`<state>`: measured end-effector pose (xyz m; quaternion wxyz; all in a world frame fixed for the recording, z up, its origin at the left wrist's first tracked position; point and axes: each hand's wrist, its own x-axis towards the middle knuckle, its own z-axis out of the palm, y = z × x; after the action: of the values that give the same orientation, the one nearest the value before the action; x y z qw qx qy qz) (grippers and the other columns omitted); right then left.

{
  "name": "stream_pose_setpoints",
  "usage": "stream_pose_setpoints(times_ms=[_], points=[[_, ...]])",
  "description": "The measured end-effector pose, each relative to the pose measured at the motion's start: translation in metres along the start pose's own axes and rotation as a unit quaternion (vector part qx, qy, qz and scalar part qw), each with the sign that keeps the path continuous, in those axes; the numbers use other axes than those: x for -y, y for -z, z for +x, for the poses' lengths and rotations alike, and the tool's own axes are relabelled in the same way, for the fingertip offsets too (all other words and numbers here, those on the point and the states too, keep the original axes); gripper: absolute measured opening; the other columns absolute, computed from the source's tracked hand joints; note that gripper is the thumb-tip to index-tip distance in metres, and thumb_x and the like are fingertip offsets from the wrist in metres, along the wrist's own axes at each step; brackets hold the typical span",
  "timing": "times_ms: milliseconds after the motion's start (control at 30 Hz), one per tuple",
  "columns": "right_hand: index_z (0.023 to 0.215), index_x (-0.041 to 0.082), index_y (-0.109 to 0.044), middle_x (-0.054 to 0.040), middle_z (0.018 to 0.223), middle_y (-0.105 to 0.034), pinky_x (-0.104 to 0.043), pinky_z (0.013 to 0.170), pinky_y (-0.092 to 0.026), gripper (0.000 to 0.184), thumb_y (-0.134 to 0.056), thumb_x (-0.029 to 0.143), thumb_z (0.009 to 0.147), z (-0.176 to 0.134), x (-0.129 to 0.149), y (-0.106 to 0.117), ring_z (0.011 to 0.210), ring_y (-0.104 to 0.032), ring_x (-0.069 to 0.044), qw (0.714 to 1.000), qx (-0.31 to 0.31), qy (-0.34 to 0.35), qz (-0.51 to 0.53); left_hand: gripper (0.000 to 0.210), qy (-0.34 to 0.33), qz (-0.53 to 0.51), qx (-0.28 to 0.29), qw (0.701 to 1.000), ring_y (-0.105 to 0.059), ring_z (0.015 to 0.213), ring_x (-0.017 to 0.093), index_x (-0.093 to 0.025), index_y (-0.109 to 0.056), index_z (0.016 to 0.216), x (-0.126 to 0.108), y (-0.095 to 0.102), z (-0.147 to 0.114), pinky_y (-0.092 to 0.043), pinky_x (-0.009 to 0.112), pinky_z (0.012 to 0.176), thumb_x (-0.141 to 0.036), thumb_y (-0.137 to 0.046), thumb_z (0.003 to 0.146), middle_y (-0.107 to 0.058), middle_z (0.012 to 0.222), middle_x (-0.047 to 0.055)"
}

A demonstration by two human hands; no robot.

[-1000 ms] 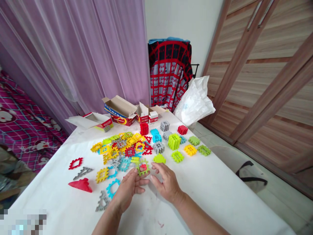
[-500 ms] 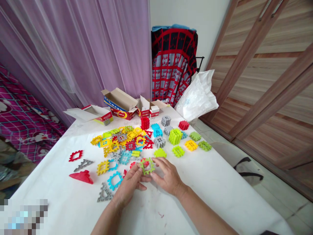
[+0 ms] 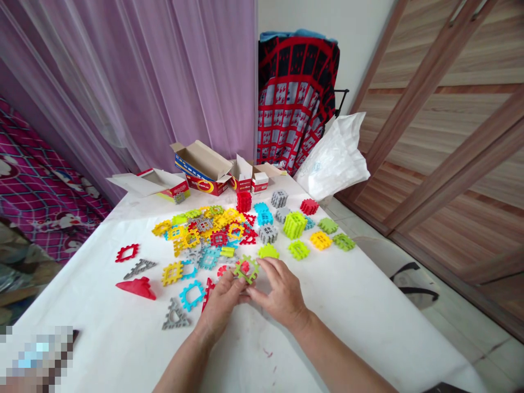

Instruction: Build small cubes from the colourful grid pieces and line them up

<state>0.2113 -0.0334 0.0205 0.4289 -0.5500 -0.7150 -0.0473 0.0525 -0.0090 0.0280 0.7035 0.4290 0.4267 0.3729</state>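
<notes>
Between my hands is a green square plastic building piece point(image 3: 252, 277) with notched edges and an open middle, tilted above the white table. My left hand point(image 3: 224, 299) pinches its left lower edge. At its right side my right hand point(image 3: 282, 290) has thumb and fingers curled round the edge; part of that grip is hidden. Something red shows through the opening. Close to my left hand lie a blue open frame piece point(image 3: 192, 305), a grey triangular piece point(image 3: 176, 322) and a partly covered red piece point(image 3: 208, 289).
A mixed heap of yellow, red, grey and blue pieces point(image 3: 221, 221) lies beyond my hands. To its right stand sorted stacks, including a bright green stack point(image 3: 294, 225). Opened cardboard boxes point(image 3: 202, 161) line the back, beside a white plastic bag point(image 3: 333, 158). A red pointed piece point(image 3: 137, 287) lies left.
Both hands have lifted slightly away from me with the green piece, which has turned in their grip. The view has shifted a little; the other pieces lie as before.
</notes>
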Motion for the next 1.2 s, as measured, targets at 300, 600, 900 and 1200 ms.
stream_pose_setpoints(times_ms=[300, 600, 900, 1200], points=[[0.122, 0.021, -0.058, -0.0107, 0.109, -0.065, -0.039, 0.089, -0.054, 0.047, -0.063, 0.027, 0.076, 0.004, -0.010, 0.005, 0.102, -0.062, -0.026, 0.999, -0.031, -0.037, 0.017, 0.058, 0.019, 0.032, 0.006, 0.999, -0.066, 0.104, 0.025, -0.022, -0.058, 0.107, -0.003, 0.001, -0.002, -0.054, 0.032, 0.077, -0.061, -0.073, 0.068, -0.069, 0.118, 0.010], [0.112, 0.017, -0.063, -0.0101, 0.097, -0.063, -0.031, 0.059, -0.050, 0.044, -0.058, 0.046, 0.079, 0.006, -0.146, 0.092, 0.080, -0.061, -0.021, 0.935, -0.241, -0.238, -0.107, 0.071, 0.049, 0.083, -0.011, 0.995, -0.068, 0.096, 0.024, -0.021, -0.058, 0.114, 0.002, 0.013, 0.000, -0.055, 0.033, 0.075, -0.070, -0.071, 0.064, -0.070, 0.116, 0.013], [0.096, 0.017, -0.069, -0.0137, 0.109, -0.061, -0.046, 0.098, -0.044, 0.043, -0.059, 0.052, 0.073, -0.021, -0.225, 0.109, 0.106, -0.056, -0.029, 0.924, -0.159, -0.289, -0.194, 0.071, 0.060, 0.098, -0.029, 0.993, -0.069, 0.091, 0.025, -0.021, -0.065, 0.104, -0.002, 0.010, -0.001, -0.056, 0.032, 0.071, -0.071, -0.075, 0.055, -0.073, 0.107, 0.011], [0.100, 0.017, -0.070, -0.0141, 0.110, -0.062, -0.044, 0.096, -0.045, 0.044, -0.059, 0.050, 0.072, -0.031, -0.235, 0.106, 0.106, -0.057, -0.029, 0.924, -0.105, -0.311, -0.197, 0.068, 0.060, 0.115, -0.015, 0.991, -0.069, 0.091, 0.026, -0.022, -0.067, 0.100, -0.006, 0.009, -0.001, -0.055, 0.032, 0.071, -0.073, -0.073, 0.055, -0.074, 0.104, 0.010]])
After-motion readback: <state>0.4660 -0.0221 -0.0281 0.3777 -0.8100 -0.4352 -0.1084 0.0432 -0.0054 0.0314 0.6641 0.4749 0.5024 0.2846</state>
